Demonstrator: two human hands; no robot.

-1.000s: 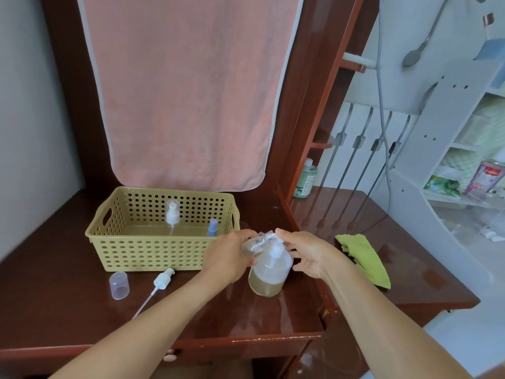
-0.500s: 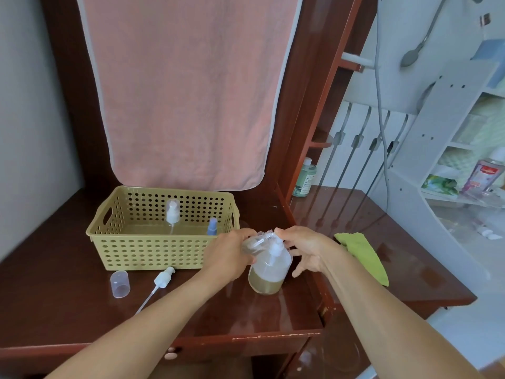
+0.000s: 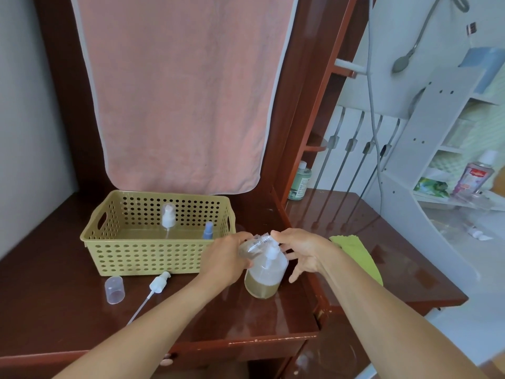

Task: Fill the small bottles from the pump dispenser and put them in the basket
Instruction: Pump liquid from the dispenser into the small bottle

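Note:
A clear pump dispenser (image 3: pixel 263 277) with brownish liquid at its bottom stands on the dark wooden table. My left hand (image 3: pixel 225 258) holds a small clear bottle (image 3: pixel 252 246) tilted, its threaded mouth at the white pump nozzle. My right hand (image 3: pixel 299 251) rests its thumb and forefinger on the pump head, the other fingers spread. Behind stands an olive perforated basket (image 3: pixel 153 258) with a white-pump bottle (image 3: pixel 168 217) and a blue-capped spray bottle (image 3: pixel 208 231) inside. A loose white pump top with tube (image 3: pixel 158 283) and a clear cap (image 3: pixel 114 289) lie in front of the basket.
A pink towel (image 3: pixel 180 91) hangs behind the basket. A green cloth (image 3: pixel 355 255) lies on the table to the right. A green bottle (image 3: pixel 300 184) stands at the back. White shelving (image 3: pixel 426 149) with toiletries is on the right. The table's front edge (image 3: pixel 273 341) is close.
Both hands and the small bottle stay at the pump; my right hand's fingers have spread a little. The view shifted slightly.

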